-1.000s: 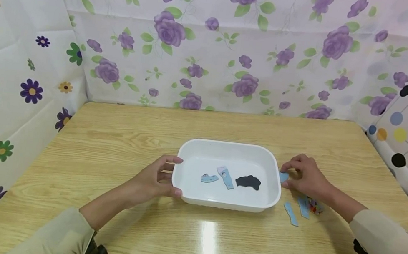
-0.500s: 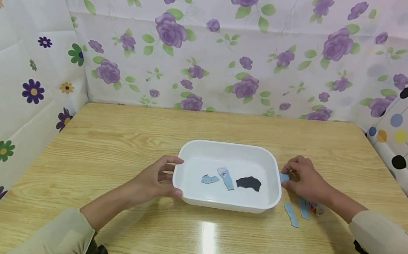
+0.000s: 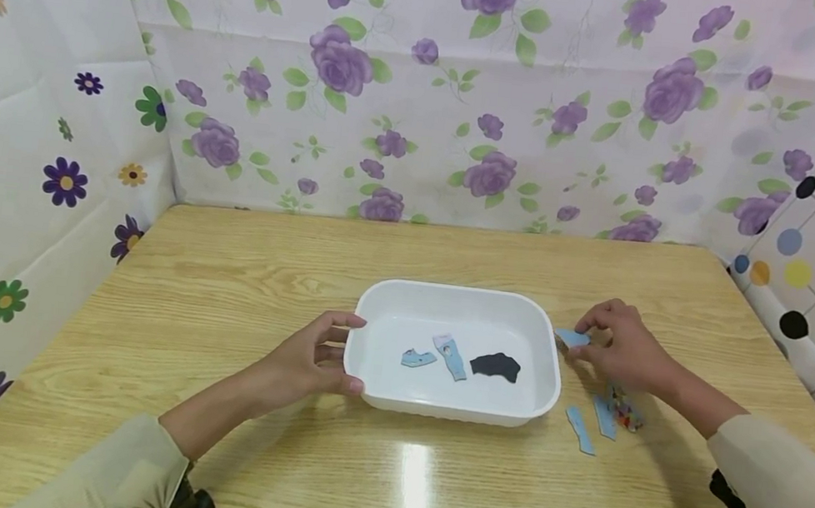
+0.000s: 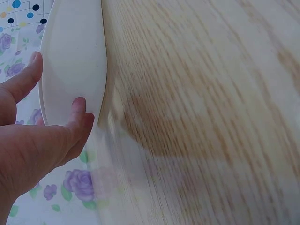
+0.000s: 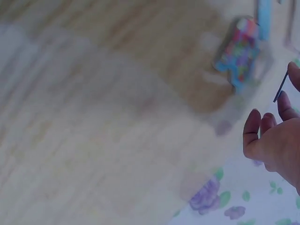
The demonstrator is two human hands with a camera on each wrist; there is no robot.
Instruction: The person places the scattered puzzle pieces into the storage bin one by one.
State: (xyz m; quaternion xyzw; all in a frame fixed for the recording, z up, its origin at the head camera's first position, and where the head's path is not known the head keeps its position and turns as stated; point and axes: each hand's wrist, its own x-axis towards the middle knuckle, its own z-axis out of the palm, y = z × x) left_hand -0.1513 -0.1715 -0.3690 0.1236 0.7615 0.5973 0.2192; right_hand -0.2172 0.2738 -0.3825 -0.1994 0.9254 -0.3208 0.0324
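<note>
At the left end of a white plastic tub [image 3: 451, 397], my left hand [image 3: 309, 356] holds the rim and outer wall; the left wrist view shows the fingers against the tub's side [image 4: 75, 51]. Just right of the tub, my right hand [image 3: 626, 350] pinches a light blue puzzle piece [image 3: 571, 338] between thumb and fingers. That piece [image 5: 280, 88] appears edge-on in the right wrist view. Inside the tub lie a small blue piece [image 3: 418, 359], a longer blue printed piece [image 3: 450, 358] and a black piece [image 3: 495, 366].
Two light blue pieces [image 3: 579, 430] [image 3: 604, 417] and a colourful printed piece [image 3: 627, 411] lie on the wooden table [image 3: 262, 472] below the right hand. Floral cloth [image 3: 422, 122] hangs behind the table, with patterned sheets at both sides.
My right hand has risen slightly and shifted right, lifting the blue puzzle piece beside the tub's rim. The left hand and the tub stay nearly in place.
</note>
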